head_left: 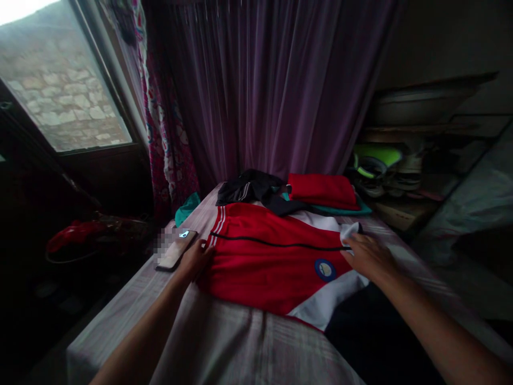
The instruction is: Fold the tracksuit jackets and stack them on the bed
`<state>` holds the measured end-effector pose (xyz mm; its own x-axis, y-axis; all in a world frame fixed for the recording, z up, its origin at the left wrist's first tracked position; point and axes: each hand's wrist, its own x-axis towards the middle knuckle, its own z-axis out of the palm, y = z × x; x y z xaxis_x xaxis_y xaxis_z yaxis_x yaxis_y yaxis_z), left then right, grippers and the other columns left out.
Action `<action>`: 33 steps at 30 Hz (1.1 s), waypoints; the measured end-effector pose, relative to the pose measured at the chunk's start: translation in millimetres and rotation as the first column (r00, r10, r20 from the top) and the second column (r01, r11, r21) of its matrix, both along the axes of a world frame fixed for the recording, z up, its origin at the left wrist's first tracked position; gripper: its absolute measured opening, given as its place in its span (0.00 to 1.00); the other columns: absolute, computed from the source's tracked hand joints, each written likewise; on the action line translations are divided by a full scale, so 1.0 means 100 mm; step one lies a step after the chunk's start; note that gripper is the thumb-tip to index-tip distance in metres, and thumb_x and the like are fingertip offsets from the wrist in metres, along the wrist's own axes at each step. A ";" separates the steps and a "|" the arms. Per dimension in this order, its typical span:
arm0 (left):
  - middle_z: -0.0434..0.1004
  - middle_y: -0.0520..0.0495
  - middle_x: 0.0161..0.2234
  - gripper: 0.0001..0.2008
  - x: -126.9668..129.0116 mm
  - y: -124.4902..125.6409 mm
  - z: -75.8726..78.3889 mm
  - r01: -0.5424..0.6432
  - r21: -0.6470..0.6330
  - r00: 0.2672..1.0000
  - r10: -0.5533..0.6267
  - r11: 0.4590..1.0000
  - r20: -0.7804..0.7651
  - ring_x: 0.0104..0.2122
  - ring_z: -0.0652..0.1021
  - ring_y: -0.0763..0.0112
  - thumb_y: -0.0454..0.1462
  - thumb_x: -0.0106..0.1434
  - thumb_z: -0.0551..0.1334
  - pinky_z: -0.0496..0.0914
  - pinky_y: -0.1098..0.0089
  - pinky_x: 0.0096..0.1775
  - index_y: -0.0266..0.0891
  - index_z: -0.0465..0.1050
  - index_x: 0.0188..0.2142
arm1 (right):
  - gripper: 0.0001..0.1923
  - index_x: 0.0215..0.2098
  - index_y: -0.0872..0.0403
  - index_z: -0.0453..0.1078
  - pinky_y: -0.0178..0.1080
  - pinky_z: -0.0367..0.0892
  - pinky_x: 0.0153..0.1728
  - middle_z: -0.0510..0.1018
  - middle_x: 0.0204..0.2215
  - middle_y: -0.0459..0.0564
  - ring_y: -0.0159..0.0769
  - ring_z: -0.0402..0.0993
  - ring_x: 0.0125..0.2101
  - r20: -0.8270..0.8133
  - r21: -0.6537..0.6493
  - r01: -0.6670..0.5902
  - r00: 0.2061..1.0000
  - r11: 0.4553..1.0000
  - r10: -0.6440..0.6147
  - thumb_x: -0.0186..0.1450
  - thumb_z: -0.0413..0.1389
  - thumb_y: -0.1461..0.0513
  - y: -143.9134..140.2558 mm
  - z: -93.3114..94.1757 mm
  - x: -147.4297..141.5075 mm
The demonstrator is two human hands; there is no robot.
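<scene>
A red zip-up track jacket (256, 270) lies spread on its side across the cloth, its black zipper running left to right. White and dark navy panels and a round blue badge (325, 270) mark its right part. At the white-striped hem, my left hand (197, 259) has its fingers closed on the fabric beside the zipper's end. My right hand (369, 255) grips the pale collar (349, 231) at the opposite end, fingers bent over it. The fingertips of both hands are partly hidden. Close to my left hand rests a phone (176, 250).
Behind the jacket lie a crumpled dark garment (250, 190) and a folded red garment (323, 191) on teal cloth. A teal cloth piece (187, 209) sits at the left edge. A purple curtain (272, 91) hangs behind; a shoe shelf (401, 131) stands right.
</scene>
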<state>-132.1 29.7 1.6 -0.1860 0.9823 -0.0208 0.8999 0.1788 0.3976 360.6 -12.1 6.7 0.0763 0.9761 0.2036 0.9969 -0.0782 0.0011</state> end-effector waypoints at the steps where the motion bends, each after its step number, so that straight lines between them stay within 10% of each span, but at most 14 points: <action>1: 0.81 0.41 0.46 0.20 0.02 0.00 -0.01 0.003 0.016 1.000 -0.003 1.000 -0.011 0.43 0.81 0.61 0.48 0.67 0.57 0.68 0.69 0.40 0.39 0.70 0.52 | 0.21 0.54 0.51 0.74 0.52 0.67 0.55 0.73 0.58 0.58 0.53 0.68 0.58 -0.014 -0.010 -0.054 0.998 0.998 0.054 0.65 0.52 0.56 0.05 0.00 -0.13; 6: 0.80 0.39 0.49 0.20 0.13 -0.04 -0.07 -0.020 0.079 0.996 0.027 0.997 -0.090 0.47 0.80 0.57 0.46 0.69 0.56 0.69 0.67 0.42 0.39 0.68 0.55 | 0.27 0.66 0.48 0.63 0.51 0.59 0.62 0.63 0.66 0.55 0.46 0.61 0.64 -0.158 -0.219 -0.303 0.949 0.927 0.273 0.70 0.44 0.54 0.27 -0.15 -0.75; 13: 0.77 0.35 0.55 0.25 0.15 -0.09 -0.17 -0.037 0.138 0.993 0.052 0.990 -0.110 0.51 0.78 0.55 0.47 0.70 0.54 0.69 0.64 0.47 0.39 0.63 0.62 | 0.29 0.69 0.44 0.56 0.63 0.52 0.61 0.55 0.70 0.54 0.51 0.51 0.68 -0.027 -0.255 -0.035 0.999 0.966 0.029 0.72 0.39 0.51 0.54 -0.48 -0.92; 33: 0.82 0.41 0.46 0.18 0.05 0.50 0.04 0.029 0.035 0.999 -0.027 0.999 -0.045 0.45 0.80 0.59 0.50 0.65 0.58 0.68 0.68 0.41 0.40 0.78 0.42 | 0.29 0.68 0.45 0.58 0.61 0.51 0.62 0.58 0.69 0.54 0.49 0.53 0.68 -0.017 -0.202 -0.010 1.000 0.979 0.007 0.71 0.39 0.50 0.53 -0.54 -0.94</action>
